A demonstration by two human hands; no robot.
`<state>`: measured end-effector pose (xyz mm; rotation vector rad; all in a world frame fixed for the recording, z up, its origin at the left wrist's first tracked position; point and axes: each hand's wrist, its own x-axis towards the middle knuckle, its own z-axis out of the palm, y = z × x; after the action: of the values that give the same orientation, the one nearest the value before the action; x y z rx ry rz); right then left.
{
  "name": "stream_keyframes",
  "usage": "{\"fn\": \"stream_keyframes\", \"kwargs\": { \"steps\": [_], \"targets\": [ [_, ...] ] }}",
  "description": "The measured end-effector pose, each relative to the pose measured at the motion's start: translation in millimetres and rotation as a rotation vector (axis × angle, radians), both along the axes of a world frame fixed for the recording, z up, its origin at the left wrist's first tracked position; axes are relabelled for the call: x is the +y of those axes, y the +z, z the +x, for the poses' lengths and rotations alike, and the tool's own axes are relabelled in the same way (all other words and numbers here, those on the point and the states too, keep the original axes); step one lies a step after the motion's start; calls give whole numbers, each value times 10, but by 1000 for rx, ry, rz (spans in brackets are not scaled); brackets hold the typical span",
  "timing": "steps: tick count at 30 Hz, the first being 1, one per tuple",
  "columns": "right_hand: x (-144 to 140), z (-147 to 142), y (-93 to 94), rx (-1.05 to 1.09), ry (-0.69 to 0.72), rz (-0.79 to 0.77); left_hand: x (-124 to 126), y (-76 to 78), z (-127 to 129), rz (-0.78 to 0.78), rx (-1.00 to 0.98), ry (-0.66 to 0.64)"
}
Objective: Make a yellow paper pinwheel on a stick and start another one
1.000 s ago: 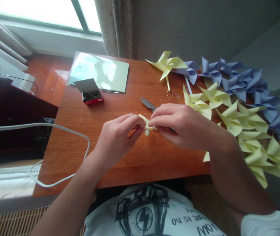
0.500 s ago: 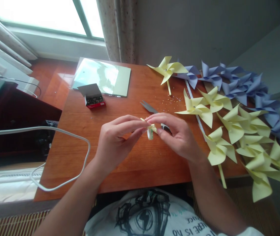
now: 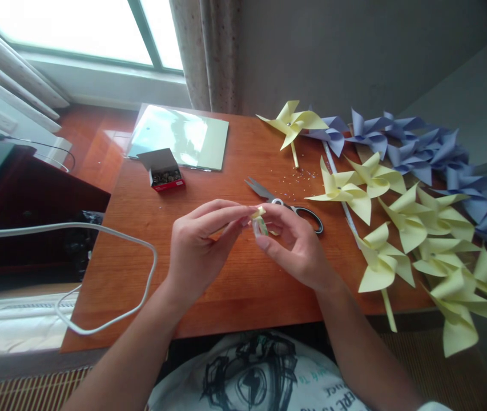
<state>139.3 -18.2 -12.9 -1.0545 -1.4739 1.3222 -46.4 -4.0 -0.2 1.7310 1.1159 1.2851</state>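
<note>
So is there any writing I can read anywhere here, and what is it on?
"ERE'S" or close to it, upside down and cut off by the frame edge: white shirt.
More lettering beside it on the shirt: too small to read.
Small red box: no readable label.

Glossy wood table (image 3: 226,297); paper pinwheels (image 3: 397,211)
</note>
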Motion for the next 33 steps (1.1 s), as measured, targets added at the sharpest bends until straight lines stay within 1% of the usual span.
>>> {"fn": "stream_keyframes", "kwargs": {
  "steps": [4, 7, 13, 17, 20, 24, 27, 33],
  "targets": [
    [-13, -24, 14, -24, -8, 7, -1, -13, 11, -9, 45, 51],
    [-23, -30, 37, -51, -30, 32, -2, -28, 18, -8, 58, 63],
    [-38, -36, 90, -117, -54, 48, 2, -32, 24, 38, 141, 92],
    [-54, -47, 97, -114, -65, 25, -1, -26, 36, 84, 187, 113],
    [-72, -59, 78, -62, -73, -13, -7, -13, 46, 106, 216, 125],
    [-85, -60, 34, 13, -68, -70, -14, 6, 45, 101, 246, 113],
    [-84, -49, 14, 23, -69, -98, -15, 8, 34, 100, 260, 91],
    [-76, -27, 22, 19, -73, -78, -18, 2, 21, 152, 233, 46]
  ]
}}
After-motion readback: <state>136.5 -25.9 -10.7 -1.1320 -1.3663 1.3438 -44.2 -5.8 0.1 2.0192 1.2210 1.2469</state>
